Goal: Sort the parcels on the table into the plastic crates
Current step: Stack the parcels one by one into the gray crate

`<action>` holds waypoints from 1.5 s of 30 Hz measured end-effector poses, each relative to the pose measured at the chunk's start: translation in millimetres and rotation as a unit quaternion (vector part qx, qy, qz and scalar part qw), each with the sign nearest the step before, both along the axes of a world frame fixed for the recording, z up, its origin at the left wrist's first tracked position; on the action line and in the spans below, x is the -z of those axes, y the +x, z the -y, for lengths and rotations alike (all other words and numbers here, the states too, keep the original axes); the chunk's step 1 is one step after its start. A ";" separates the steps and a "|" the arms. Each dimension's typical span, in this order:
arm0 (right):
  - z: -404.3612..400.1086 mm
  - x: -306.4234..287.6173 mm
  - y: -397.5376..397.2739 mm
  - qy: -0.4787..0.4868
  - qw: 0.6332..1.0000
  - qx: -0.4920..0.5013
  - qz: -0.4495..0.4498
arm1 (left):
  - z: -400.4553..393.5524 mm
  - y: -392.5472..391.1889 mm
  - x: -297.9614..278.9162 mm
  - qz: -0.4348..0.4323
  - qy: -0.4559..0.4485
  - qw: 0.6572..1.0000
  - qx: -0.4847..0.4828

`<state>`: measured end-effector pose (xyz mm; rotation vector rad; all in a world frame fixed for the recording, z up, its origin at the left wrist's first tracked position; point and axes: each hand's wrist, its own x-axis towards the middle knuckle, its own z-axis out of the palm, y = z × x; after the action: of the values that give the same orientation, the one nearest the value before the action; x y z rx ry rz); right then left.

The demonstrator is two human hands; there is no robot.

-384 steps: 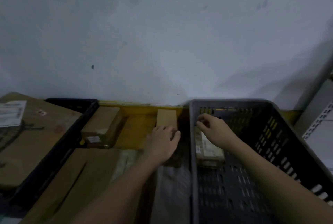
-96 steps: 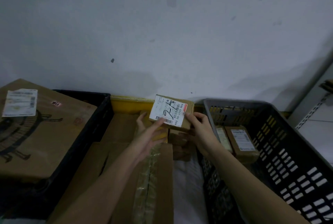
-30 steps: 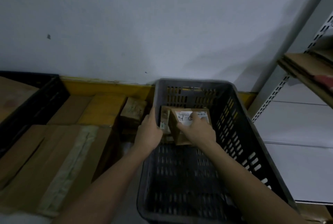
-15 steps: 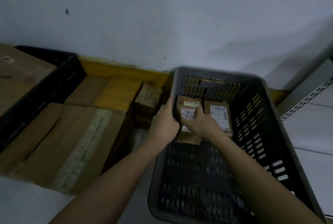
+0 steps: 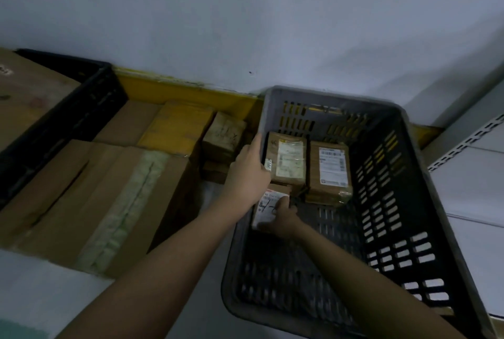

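Your right hand (image 5: 282, 218) grips the labelled parcel (image 5: 268, 203) at the grey crate's (image 5: 403, 202) left wall; your left hand (image 5: 249, 168) lies flat, fingers extended, on that rim.

A dim warehouse corner leaves much unreadable. Print on the labelled parcel (image 5: 268, 202) in the grey crate (image 5: 387, 202) is blurred, and the right hand (image 5: 282, 220) covers its near end. The left hand (image 5: 249, 172) hides the crate's left rim and one edge of the far-left parcel (image 5: 287, 160), whose label text is too small to read. Left of the scene, the black crate (image 5: 62, 123) and the large carton (image 5: 24, 93) inside it run off the frame edge. Both forearms leave the bottom edge.
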<state>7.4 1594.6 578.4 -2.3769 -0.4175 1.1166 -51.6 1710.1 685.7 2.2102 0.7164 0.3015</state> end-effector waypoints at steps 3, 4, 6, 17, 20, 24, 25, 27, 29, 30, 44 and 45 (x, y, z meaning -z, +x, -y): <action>10.0 2.4 7.0 0.062 0.998 -0.015 0.008 | 0.6 -0.4 -2.0 -0.012 -0.006 1.000 0.002; 11.3 3.6 7.0 0.064 0.997 -0.025 0.017 | 1.2 -0.7 -3.4 -0.015 -0.006 1.000 0.002; 9.9 5.1 6.1 0.053 0.997 -0.051 0.030 | 2.6 -1.8 -7.1 -0.017 -0.006 1.000 0.001; 3.8 -65.4 29.7 0.054 0.969 -0.059 0.234 | 3.3 -9.3 -13.2 -0.048 0.039 0.998 0.007; 1.9 -106.3 29.5 0.151 0.947 -0.029 0.282 | -8.4 -14.3 -17.5 -0.088 -0.044 0.991 0.092; -14.8 -151.6 23.5 0.254 0.921 -0.031 0.294 | -45.0 -34.7 -30.8 -0.089 0.023 0.992 0.088; -21.9 -159.4 20.6 0.263 0.920 -0.033 0.288 | -56.6 -42.4 -33.7 -0.092 0.054 0.991 0.080; -39.1 -170.5 12.9 0.281 0.918 -0.041 0.276 | -81.2 -59.2 -36.5 -0.097 0.096 0.988 0.066; -59.8 -176.8 2.4 0.291 0.918 -0.048 0.266 | -103.8 -76.6 -35.7 -0.106 0.095 0.988 0.052; -70.3 -177.5 -2.7 0.290 0.918 -0.053 0.265 | -114.0 -85.5 -33.8 -0.114 0.095 0.988 0.045; -179.6 -129.6 -33.0 0.189 0.967 -0.032 0.168 | -238.3 -159.0 4.5 -0.132 0.071 0.988 -0.043; -186.5 -126.1 -34.4 0.180 0.970 -0.023 0.163 | -245.0 -161.2 8.6 -0.125 0.060 0.989 -0.050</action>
<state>-27.1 1781.1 704.6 -2.2275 -0.7247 0.5996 -212.7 1955.1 677.2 2.3562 0.9707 0.1196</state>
